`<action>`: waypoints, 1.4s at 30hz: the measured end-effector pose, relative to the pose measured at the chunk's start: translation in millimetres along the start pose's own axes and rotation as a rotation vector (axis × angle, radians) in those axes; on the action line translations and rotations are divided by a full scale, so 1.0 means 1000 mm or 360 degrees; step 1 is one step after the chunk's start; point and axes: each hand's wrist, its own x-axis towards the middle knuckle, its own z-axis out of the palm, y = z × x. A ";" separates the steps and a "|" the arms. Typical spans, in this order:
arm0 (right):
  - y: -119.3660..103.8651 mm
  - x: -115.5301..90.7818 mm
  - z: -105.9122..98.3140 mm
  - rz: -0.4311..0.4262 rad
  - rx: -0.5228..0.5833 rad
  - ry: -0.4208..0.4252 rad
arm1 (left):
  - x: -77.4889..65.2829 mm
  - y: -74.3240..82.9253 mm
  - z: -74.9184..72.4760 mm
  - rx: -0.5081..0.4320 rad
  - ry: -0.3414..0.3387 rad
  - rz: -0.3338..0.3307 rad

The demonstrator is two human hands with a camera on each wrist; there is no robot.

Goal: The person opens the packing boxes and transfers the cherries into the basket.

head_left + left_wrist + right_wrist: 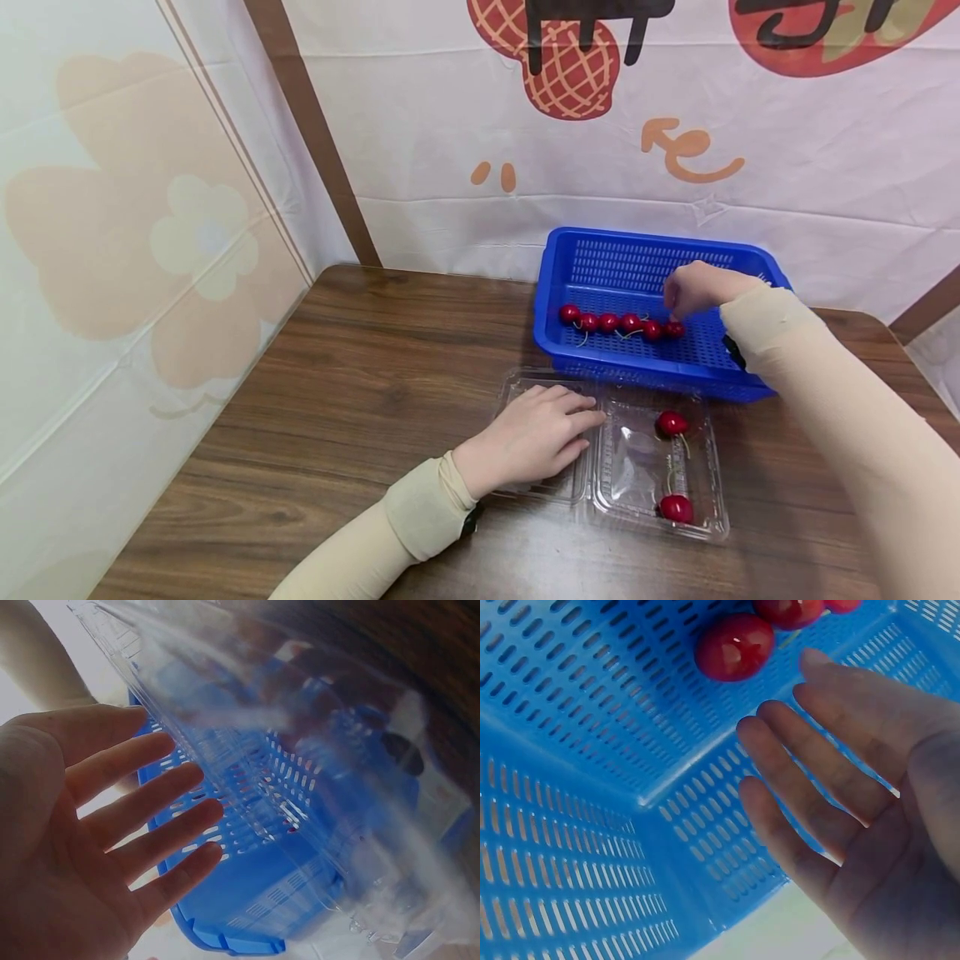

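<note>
In the head view, my left hand [536,437] lies with fingers spread over the left half of a clear plastic clamshell box [555,492]. Its straight fingers [150,799] reach to the clear plastic edge in the left wrist view. Two red cherries with stems, one at the back [672,423] and one at the front [677,508], lie in the box's right half. My right hand [701,287] reaches down into a blue plastic basket [652,367]. Its loosely bent fingers hold nothing visible, with the thumb tip close to a row of several cherries [735,646].
The basket stands directly behind the box on a brown wooden table [337,375]. A printed cloth [435,125] hangs behind the table, and another cloth panel [127,250] stands along its left side.
</note>
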 end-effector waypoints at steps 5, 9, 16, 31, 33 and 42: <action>-0.002 -0.007 -0.006 0.0005 -0.0012 0.0060 | 0.001 0.000 0.000 -0.0005 0.0004 0.0005; -0.006 -0.011 -0.011 0.0007 0.0000 0.0090 | 0.001 0.000 -0.001 -0.0006 -0.0001 0.0003; -0.016 -0.020 -0.021 -0.0093 -0.0058 0.0201 | 0.002 0.001 -0.001 0.0003 0.0012 -0.0001; -0.030 -0.047 -0.029 -0.0226 -0.0065 0.0344 | 0.001 0.001 -0.001 -0.0019 0.0030 -0.0008; -0.032 -0.052 -0.029 -0.0234 -0.0052 0.0368 | 0.001 0.002 -0.001 -0.0021 0.0027 -0.0009; -0.035 -0.070 -0.026 -0.0304 -0.0067 0.0489 | 0.002 0.003 -0.001 -0.0012 0.0030 0.0005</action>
